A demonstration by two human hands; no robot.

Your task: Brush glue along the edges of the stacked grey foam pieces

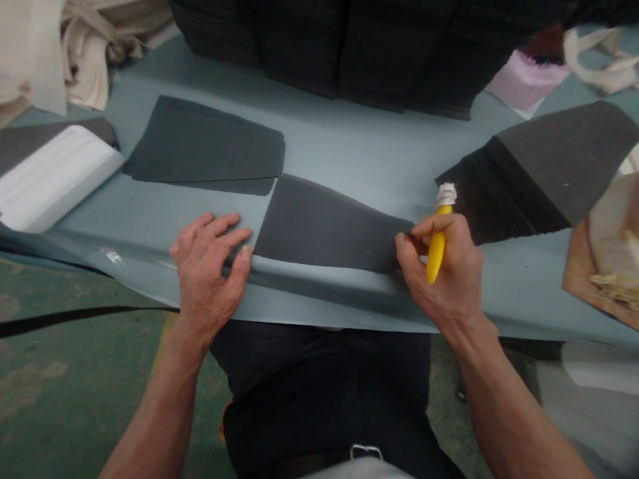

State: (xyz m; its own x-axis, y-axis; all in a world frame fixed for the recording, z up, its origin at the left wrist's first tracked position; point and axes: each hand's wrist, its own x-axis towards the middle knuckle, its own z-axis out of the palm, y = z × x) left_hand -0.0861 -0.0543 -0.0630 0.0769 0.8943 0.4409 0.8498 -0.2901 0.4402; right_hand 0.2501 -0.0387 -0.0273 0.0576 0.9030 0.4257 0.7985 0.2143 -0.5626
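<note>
A dark grey, tapered sheet piece (329,226) lies flat near the front edge of the table. My left hand (212,266) rests palm down at its left end, fingers spread, thumb by the piece's edge. With thumb and forefinger, my right hand (449,266) pinches the narrow right end. Tucked in that same hand is a yellow-handled tool (436,249) with a lumpy white end pointing away from me; its exact kind is unclear. Behind and left lie similar dark pieces (214,143), overlapping. To the right, more dark pieces (509,186) are fanned out in a staggered stack.
Tall black stacks (349,53) stand at the back of the blue-grey table cover (369,153). A white block-like object (60,176) sits at left, near beige cloth strips (84,53). Pink cloth (529,80) lies back right, and a stained brown container (604,266) stands at right.
</note>
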